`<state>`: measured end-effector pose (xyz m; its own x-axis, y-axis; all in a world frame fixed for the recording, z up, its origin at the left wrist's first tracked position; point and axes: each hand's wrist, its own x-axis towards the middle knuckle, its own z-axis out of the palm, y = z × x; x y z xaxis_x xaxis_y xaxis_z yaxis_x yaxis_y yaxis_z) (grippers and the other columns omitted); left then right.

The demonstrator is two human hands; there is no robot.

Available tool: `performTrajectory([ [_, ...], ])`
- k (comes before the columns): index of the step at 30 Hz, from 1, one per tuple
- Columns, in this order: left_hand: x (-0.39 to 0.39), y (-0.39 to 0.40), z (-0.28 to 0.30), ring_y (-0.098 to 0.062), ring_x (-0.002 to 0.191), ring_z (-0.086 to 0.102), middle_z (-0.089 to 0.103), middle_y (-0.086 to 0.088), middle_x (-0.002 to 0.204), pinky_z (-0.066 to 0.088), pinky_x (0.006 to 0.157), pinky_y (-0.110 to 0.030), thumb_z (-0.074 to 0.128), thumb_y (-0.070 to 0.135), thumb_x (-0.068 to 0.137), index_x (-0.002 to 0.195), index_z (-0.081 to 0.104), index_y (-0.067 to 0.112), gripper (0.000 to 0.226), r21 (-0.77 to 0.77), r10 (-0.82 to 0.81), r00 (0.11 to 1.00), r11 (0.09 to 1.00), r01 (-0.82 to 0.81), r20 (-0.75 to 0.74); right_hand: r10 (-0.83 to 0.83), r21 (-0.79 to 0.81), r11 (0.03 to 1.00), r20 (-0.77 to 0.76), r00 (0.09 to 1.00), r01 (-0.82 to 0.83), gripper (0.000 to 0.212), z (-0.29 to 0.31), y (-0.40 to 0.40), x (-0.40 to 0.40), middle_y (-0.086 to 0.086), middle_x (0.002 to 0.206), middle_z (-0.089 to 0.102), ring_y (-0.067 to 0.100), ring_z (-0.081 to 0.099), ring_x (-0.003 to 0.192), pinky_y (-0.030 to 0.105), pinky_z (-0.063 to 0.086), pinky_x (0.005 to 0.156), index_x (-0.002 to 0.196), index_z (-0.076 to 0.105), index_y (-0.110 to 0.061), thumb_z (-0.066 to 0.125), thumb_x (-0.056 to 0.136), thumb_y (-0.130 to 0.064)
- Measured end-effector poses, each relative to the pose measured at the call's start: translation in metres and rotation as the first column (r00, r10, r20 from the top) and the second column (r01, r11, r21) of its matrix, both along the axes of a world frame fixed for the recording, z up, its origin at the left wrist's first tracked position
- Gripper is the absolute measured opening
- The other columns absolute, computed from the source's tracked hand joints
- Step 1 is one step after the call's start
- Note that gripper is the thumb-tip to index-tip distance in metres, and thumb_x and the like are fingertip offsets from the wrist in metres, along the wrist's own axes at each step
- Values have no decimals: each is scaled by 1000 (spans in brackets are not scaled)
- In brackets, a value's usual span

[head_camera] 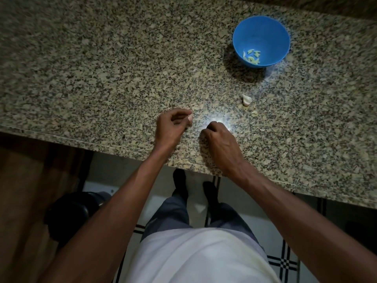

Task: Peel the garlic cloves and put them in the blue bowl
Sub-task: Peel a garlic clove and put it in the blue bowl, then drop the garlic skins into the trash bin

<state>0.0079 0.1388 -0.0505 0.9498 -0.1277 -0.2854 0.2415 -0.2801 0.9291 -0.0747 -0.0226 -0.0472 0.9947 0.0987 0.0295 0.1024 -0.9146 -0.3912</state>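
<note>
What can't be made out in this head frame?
- Right hand: fingers curl away under the knuckles and glare sits there; whether they hold anything is hidden.
- Pale garlic clove pinched in the left hand: fingers cover most of it, so peeled or not is unclear.
- Peeled pieces in the blue plastic bowl: too small and overlapping to count.

speckled granite counter [102, 68], checkered tile floor [285, 262]

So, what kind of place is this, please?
Most likely a home kitchen, dimly lit. A speckled granite counter holds a blue bowl with peeled garlic cloves, an unpeeled piece of garlic lies nearby, and the floor below is tiled.
</note>
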Motion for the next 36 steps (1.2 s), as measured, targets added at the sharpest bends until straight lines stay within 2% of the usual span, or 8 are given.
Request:
performTrajectory([
  [5, -21, 7, 0, -20, 94, 76, 78, -8, 104, 62, 79, -31, 77, 7, 91, 105, 78, 4, 14, -61, 130, 992, 990, -130, -7, 122, -70, 990, 30, 992, -119, 15, -5, -9, 1, 15, 100, 57, 27, 50, 89, 39, 49, 68, 104, 62, -1, 64, 91, 5],
  [8, -37, 24, -2, -22, 94, 77, 79, -10, 102, 60, 78, -29, 76, 5, 91, 103, 78, 5, 12, -149, 290, 951, 941, -303, -104, 17, 180, 984, -60, 998, -6, 10, -1, -4, 14, 10, 92, 59, 25, 54, 82, 43, 50, 70, 94, 61, -7, 54, 90, 0],
  [11, -56, 55, 1, -19, 89, 76, 79, -10, 100, 57, 76, -25, 76, 4, 91, 106, 77, 7, 15, -229, 441, 871, 845, -484, -216, -136, 582, 757, -304, 943, 297, 18, 21, 33, 36, -1, 82, 69, 13, 65, 76, 31, 54, 72, 88, 69, -15, 57, 99, -8],
  [14, -75, 104, 10, -18, 88, 75, 79, -11, 98, 57, 77, -24, 76, 3, 91, 104, 74, 8, 15, -285, 572, 780, 727, -625, -253, 78, 787, 495, -462, 884, 368, 18, 46, 103, 52, 6, 79, 65, 15, 59, 73, 28, 49, 68, 87, 71, -15, 64, 104, -13],
  [16, -90, 148, 14, -17, 91, 75, 79, -9, 97, 57, 80, -24, 76, 4, 90, 101, 75, 11, 13, -291, 655, 713, 651, -701, -251, 210, 831, 447, -457, 865, 331, 14, 54, 159, 54, 8, 78, 64, 14, 58, 70, 25, 48, 65, 92, 72, -9, 64, 104, -13],
  [27, -229, 419, -11, -23, 100, 72, 76, -18, 108, 55, 92, -32, 73, 1, 91, 99, 77, 9, 12, -223, 941, 213, 155, -962, -264, 593, 796, 571, -569, 569, 201, 16, 14, 474, -25, 1, 81, 65, 2, 64, 67, 18, 56, 71, 113, 67, 10, 59, 102, 1],
  [31, -276, 474, -29, -24, 98, 75, 76, -19, 107, 59, 87, -28, 74, 0, 91, 103, 75, 4, 13, -200, 959, 84, 30, -979, -270, 627, 753, 644, -622, 468, 138, 15, -12, 548, -51, 3, 85, 71, 9, 68, 77, 23, 57, 79, 93, 70, -7, 61, 101, 2],
  [36, -319, 507, -75, -25, 100, 75, 77, -17, 107, 60, 88, -27, 74, 2, 91, 115, 73, -2, 24, -155, 958, -1, -47, -987, -288, 603, 683, 726, -690, 401, 84, 20, -57, 609, -63, 24, 106, 72, 23, 67, 90, 30, 59, 85, 113, 70, 5, 66, 101, -11],
])
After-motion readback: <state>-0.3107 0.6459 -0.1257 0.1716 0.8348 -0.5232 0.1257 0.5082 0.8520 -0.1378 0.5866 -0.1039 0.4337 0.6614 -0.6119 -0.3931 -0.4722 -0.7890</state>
